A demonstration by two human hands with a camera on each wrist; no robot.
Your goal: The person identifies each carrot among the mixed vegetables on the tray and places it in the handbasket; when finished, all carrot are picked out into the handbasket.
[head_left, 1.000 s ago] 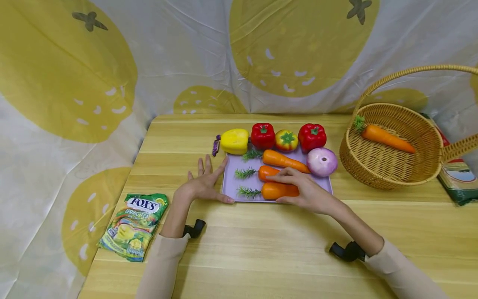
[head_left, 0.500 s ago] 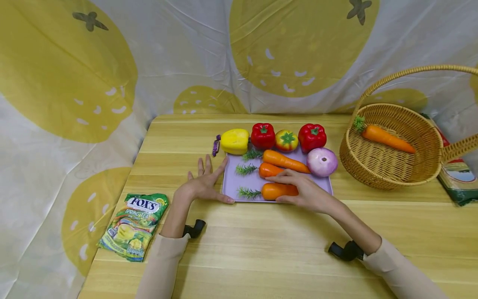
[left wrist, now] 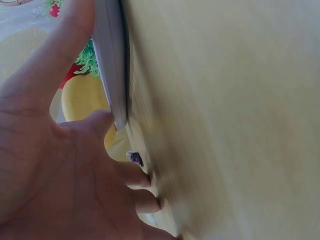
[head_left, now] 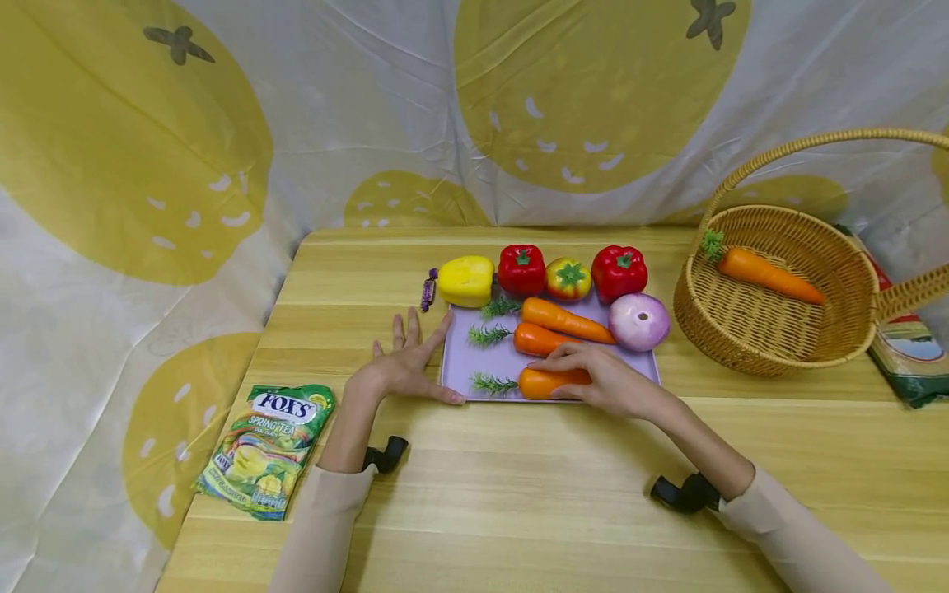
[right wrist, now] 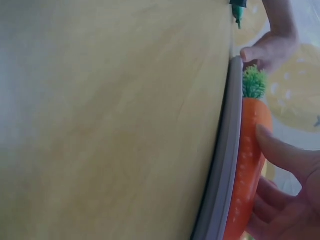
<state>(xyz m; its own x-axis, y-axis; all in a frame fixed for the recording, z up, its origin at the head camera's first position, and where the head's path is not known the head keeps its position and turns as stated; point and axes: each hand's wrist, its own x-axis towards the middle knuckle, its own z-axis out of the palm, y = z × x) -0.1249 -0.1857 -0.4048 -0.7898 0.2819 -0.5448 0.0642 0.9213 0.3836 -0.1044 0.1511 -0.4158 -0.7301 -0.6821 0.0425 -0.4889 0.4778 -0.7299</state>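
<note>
A lilac tray (head_left: 458, 362) lies on the wooden table. My left hand (head_left: 400, 369) has its fingers spread, with the thumb and index finger touching the tray's left side; in the left wrist view the tray's edge (left wrist: 111, 55) runs between them. My right hand (head_left: 615, 383) holds the front carrot (head_left: 539, 383) with the thumb on the near side and fingers on the far side. The right wrist view shows this carrot (right wrist: 245, 165) lying along the tray's near rim. Behind it lie a middle carrot (head_left: 541, 338), its tip hidden by my fingers, and a back carrot (head_left: 563, 319).
Along the tray's back stand a yellow pepper (head_left: 465, 281), red peppers (head_left: 521, 272) and a yellow-red fruit (head_left: 568, 279). A purple onion (head_left: 639, 322) sits right. A wicker basket (head_left: 734, 338) holds another carrot (head_left: 771, 276). A wrapped candy (head_left: 428, 290) and candy bag (head_left: 267, 449) lie left.
The right hand has shifted slightly toward the near edge, its fingers leaving the middle carrot and closing on the front one, which has moved slightly nearer. The left hand stays put.
</note>
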